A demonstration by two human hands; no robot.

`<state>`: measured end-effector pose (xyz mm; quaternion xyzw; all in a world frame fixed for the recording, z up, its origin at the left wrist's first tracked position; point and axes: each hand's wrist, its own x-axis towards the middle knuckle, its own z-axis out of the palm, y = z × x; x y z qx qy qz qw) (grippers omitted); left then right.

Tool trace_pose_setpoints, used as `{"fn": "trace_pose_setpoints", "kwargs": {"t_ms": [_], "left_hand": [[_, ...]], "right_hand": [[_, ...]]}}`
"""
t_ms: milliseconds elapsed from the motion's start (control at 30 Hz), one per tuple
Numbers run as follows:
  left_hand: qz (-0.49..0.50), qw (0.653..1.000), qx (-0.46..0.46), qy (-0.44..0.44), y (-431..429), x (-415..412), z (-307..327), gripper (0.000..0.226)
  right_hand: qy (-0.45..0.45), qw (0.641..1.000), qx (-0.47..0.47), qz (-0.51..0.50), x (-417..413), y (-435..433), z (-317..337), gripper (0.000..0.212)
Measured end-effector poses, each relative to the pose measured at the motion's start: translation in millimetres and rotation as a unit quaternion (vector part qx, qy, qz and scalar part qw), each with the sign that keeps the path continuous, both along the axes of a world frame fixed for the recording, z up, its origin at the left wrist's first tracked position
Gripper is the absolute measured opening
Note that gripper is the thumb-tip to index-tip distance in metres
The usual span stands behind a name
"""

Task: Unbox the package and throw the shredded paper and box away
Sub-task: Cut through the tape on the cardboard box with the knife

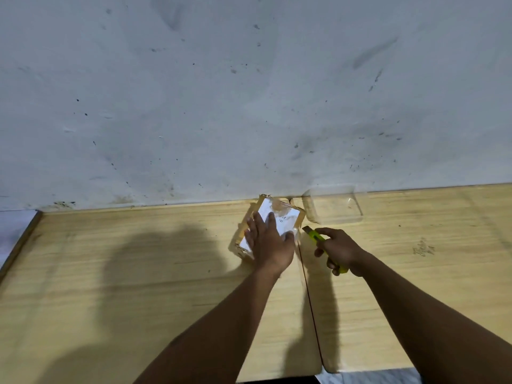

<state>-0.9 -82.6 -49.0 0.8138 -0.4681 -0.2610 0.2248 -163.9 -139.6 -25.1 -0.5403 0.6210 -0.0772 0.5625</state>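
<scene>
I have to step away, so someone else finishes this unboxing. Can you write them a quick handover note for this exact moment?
Left hand: open, pressed flat on top of the package, holding it down on the wooden table.
Right hand: shut on the yellow utility knife, tip pointing at the package's right edge, not visibly touching it.
A clear plastic container sits just behind and to the right, by the wall.
Done: package steadied, knife in hand.
Left: cut the tape, open the box, take out the contents, throw away shredded paper and box. No bin is in view.
</scene>
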Motion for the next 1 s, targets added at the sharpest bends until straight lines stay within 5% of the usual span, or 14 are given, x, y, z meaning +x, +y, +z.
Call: {"fn": "trace_pose_setpoints", "kwargs": {"t_ms": [67,167,367,633,1000], "left_hand": [[-0.027,1.0,0.0,0.016,-0.5,0.4,6.4,0.064],[-0.12,0.99,-0.035,-0.071,-3.8,23.4,9.5,0.059],[-0.322,0.92,-0.077,-0.21,-8.6,61.5,-11.2,0.065],[-0.197,0.962,-0.043,-0.183,4.2,38.0,-21.6,0.054],[-0.185,0.967,-0.018,-0.171,-2.7,34.0,-18.1,0.057]], "right_hand": [[-0.014,0.999,-0.022,-0.027,0.9,2.2,-0.9,0.057],[-0.042,0.997,-0.042,-0.053,2.3,8.4,1.8,0.059],[-0.083,0.994,-0.042,-0.056,4.2,22.1,4.0,0.058],[-0.118,0.992,-0.029,-0.045,9.9,27.0,6.7,0.056],[-0.127,0.991,-0.016,-0.044,14.6,19.3,13.3,0.057]]}}
